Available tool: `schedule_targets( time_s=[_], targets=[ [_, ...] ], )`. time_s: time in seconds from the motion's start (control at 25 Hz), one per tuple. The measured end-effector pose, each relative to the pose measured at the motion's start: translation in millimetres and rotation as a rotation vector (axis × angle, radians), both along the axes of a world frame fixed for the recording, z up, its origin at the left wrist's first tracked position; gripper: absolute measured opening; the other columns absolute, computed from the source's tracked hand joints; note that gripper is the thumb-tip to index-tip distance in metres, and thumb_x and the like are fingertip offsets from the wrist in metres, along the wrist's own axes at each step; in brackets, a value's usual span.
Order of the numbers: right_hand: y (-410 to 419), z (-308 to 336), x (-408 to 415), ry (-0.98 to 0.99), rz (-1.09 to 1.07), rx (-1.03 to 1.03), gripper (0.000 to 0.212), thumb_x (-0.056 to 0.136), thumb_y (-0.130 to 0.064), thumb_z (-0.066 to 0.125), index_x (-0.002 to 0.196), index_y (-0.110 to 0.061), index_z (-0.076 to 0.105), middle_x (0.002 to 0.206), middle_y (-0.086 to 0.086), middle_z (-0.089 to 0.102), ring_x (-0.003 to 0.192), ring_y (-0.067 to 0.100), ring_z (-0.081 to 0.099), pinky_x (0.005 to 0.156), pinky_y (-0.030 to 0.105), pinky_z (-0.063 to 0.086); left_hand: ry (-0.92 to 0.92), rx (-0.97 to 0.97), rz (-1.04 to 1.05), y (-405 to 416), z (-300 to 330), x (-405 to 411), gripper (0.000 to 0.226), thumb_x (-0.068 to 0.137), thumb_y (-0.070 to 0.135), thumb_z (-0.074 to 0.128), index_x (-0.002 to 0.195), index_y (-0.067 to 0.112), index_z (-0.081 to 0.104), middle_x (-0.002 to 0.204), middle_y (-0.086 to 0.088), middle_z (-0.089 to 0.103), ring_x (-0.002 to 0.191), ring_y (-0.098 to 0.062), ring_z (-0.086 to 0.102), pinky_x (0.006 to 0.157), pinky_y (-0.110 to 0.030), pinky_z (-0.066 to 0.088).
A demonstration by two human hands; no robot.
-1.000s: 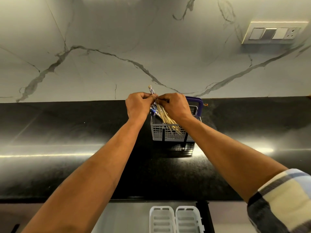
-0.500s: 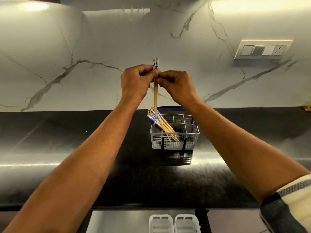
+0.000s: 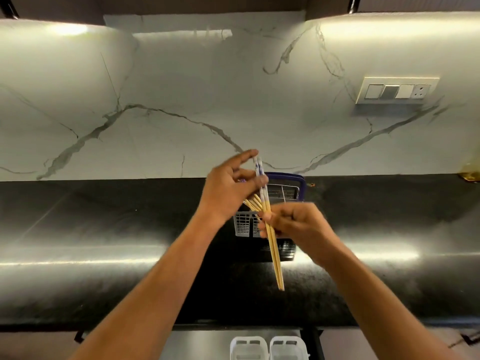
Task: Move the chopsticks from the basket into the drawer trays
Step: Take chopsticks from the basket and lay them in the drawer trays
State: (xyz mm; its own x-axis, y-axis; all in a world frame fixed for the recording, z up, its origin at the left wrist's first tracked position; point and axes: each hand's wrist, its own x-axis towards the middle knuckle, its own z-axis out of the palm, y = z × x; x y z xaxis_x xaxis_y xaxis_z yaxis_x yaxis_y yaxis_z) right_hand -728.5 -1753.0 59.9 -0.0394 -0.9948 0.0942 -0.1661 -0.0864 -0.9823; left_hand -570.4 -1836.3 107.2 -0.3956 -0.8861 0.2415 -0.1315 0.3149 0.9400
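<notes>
Where hands [image 3: 231, 188] cross, the basket [image 3: 283, 189] hides, blurred.

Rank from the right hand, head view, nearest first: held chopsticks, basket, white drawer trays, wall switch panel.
From the right hand:
1. Held chopsticks: pinched in its fingers, slanting down toward the camera.
2. Basket: just behind the hand, on the black counter.
3. White drawer trays: below, at the bottom edge.
4. Wall switch panel: upper right, on the marble wall.
</notes>
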Motion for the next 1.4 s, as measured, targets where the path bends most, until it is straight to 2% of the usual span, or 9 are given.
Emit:
schedule_targets(
  time_s=[0.08,0.28,0.4,0.52,0.88,1.0,1.12,1.28,1.4],
  targets=[
    [17.6,-22.5,-0.1,-0.104,0.016,0.075,0.025,0.087,-0.017,0.065,0.097,0.004,0.072,0.088,0.016,0.075,0.081,0.029,0.074,0.073,0.030,0.060,-0.010,-0.013,-0.057,11.9,-24.2,-0.3,0.059,0.084,0.018,0.075,0.138,0.031,0.053,0.097,0.003,0.077,0.085,-0.010,0.075,0.080,-0.024,0.060],
    [44.8,-53.0,0.3,-0.166,0.015,0.230,0.027,0.083,-0.021,0.066,0.101,-0.003,0.073,0.093,0.017,0.076,0.089,0.032,0.074,0.084,0.042,0.061,0.041,0.098,-0.171,19.1,-61.8,-2.4,0.044,0.084,0.013,0.074,0.127,0.018,0.065,0.089,-0.007,0.078,0.085,-0.019,0.076,0.078,-0.032,0.061],
    [53.7,-67.6,3.3,-0.178,-0.002,0.296,0.020,0.088,-0.017,0.066,0.101,-0.004,0.074,0.093,0.016,0.076,0.089,0.031,0.075,0.085,0.042,0.060,0.097,0.177,-0.192,25.5,-78.5,-1.4,0.043,0.081,0.009,0.076,0.122,0.016,0.067,0.089,-0.013,0.078,0.082,-0.025,0.075,0.076,-0.036,0.062],
    [65.9,-93.5,6.9,-0.206,-0.033,0.353,0.019,0.091,-0.015,0.066,0.103,-0.004,0.074,0.093,0.016,0.077,0.088,0.030,0.075,0.083,0.039,0.061,0.101,0.235,-0.171,37.0,-104.5,-0.5,0.043,0.080,0.003,0.075,0.121,0.012,0.068,0.088,-0.015,0.077,0.077,-0.021,0.074,0.071,-0.031,0.063],
    [129.3,-212.2,55.4,-0.193,-0.107,0.597,0.012,0.092,-0.012,0.065,0.094,-0.019,0.075,0.087,0.001,0.078,0.085,0.015,0.075,0.077,0.026,0.060,-0.073,0.401,-0.092,107.9,-219.5,35.1,0.042,0.085,0.001,0.072,0.124,0.015,0.066,0.096,-0.010,0.077,0.083,-0.018,0.075,0.075,-0.023,0.060],
    [140.9,-244.3,75.5,-0.186,-0.120,0.673,0.012,0.092,-0.010,0.065,0.095,-0.017,0.074,0.091,0.004,0.077,0.089,0.020,0.074,0.080,0.029,0.061,-0.162,0.439,-0.095,123.2,-256.7,53.3,0.042,0.088,0.008,0.071,0.125,0.026,0.064,0.100,-0.004,0.077,0.087,-0.014,0.074,0.078,-0.027,0.061],
    [144.7,-267.5,94.2,-0.267,-0.183,0.723,0.013,0.092,-0.006,0.066,0.089,-0.015,0.075,0.090,0.009,0.077,0.088,0.026,0.073,0.081,0.032,0.061,-0.304,0.460,-0.044,132.8,-288.0,72.5,0.046,0.090,0.021,0.070,0.133,0.033,0.058,0.101,0.007,0.076,0.095,-0.003,0.071,0.086,-0.018,0.056],
    [135.3,-291.4,105.1,-0.259,-0.200,0.808,0.011,0.092,-0.005,0.065,0.090,-0.008,0.076,0.088,0.012,0.076,0.084,0.028,0.073,0.081,0.036,0.062,-0.416,0.607,0.170,138.4,-323.3,94.4,0.029,0.091,0.023,0.068,0.119,0.015,0.070,0.092,0.001,0.076,0.085,-0.009,0.073,0.080,-0.029,0.062],
    [127.9,-309.9,110.8,-0.189,-0.199,0.880,0.011,0.091,-0.008,0.067,0.094,-0.003,0.076,0.091,0.015,0.077,0.087,0.029,0.074,0.083,0.041,0.062,-0.531,0.684,0.165,134.2,-339.9,98.9,0.027,0.091,0.020,0.068,0.117,0.014,0.070,0.097,0.000,0.075,0.084,-0.012,0.072,0.080,-0.031,0.061]
  ],
)
